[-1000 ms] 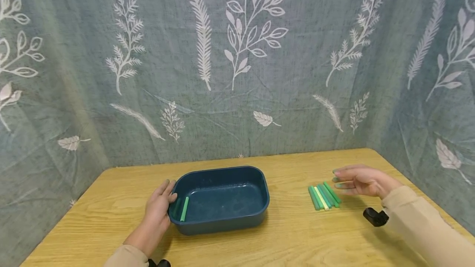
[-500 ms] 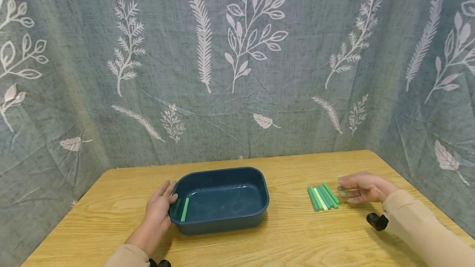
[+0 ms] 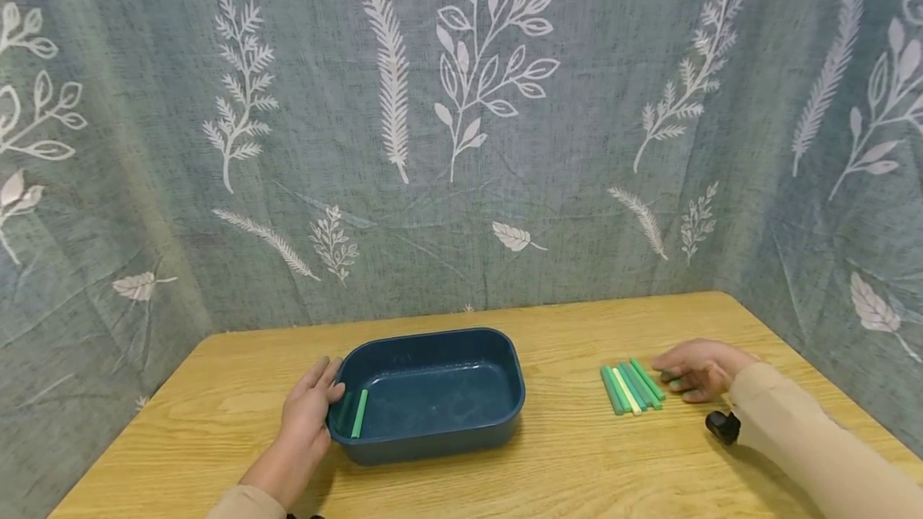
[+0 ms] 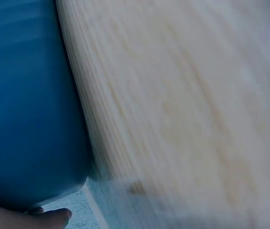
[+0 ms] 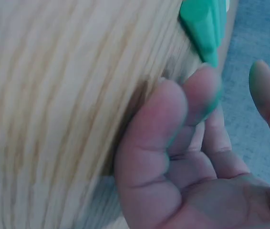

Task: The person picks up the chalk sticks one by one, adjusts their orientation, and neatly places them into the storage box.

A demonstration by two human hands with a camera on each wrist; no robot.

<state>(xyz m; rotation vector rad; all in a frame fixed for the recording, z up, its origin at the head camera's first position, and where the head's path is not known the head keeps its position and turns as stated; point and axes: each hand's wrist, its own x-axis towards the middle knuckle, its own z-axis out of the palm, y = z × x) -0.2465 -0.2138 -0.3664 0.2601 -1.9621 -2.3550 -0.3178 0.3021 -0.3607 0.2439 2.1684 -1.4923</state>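
Note:
A dark blue tub [image 3: 440, 440] stands on the table, with one green chalk stick [image 3: 360, 413] lying inside along its left end. My left hand [image 3: 303, 411] holds the tub's left end, thumb at the rim and fingers along the outer wall. To the right lies a row of chalk sticks, several of them green around a yellow one [image 3: 626, 388]. My right hand [image 3: 698, 367] is just right of the row, fingers loosely bent and holding nothing. In the right wrist view its fingertips, stained green, are close to the end of a green chalk stick [image 5: 197, 16]; contact cannot be told.
The wooden table [image 3: 562, 455] extends around the tub and the chalk. A grey-green curtain [image 3: 433, 263] printed with white leaves hangs behind and at both sides. A black wrist camera [image 3: 723, 427] is beneath the right sleeve.
My right hand has come down beside the chalk row, first drawing back a little right, then moving in left with its fingers more bent. My left hand stays at the tub.

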